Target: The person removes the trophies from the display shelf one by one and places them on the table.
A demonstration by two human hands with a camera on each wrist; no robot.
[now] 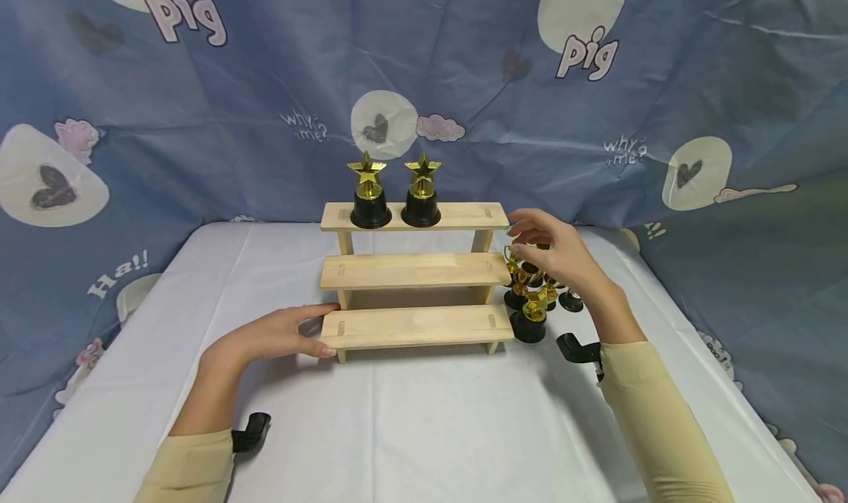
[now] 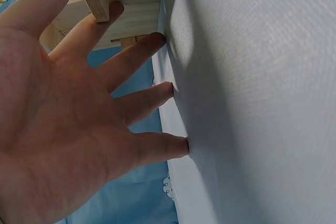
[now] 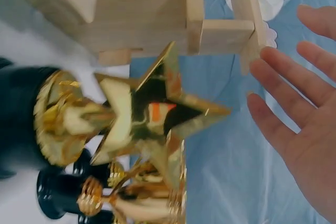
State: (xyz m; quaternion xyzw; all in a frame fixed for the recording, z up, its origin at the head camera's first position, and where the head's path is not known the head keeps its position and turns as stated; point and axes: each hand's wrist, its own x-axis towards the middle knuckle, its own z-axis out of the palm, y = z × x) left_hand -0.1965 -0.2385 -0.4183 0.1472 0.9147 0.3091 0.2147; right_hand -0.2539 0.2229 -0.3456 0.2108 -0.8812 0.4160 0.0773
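Note:
A three-step wooden display stand stands on the white-covered table. Two gold star trophies with black bases, one on the left and one near the middle, stand upright on its top step. At the stand's left end, my left hand touches the bottom step, its fingers spread in the left wrist view. My right hand hovers above the trophies at the stand's right side, holding nothing, fingers loosely bent. Nearest the front there is another star trophy; gold cup trophies stand behind it, partly hidden by the hand.
A blue printed cloth hangs behind the table and along its sides. White cloth covers the tabletop. A small silver-rimmed black base shows at the right of the trophy group. Each wrist carries a black camera mount.

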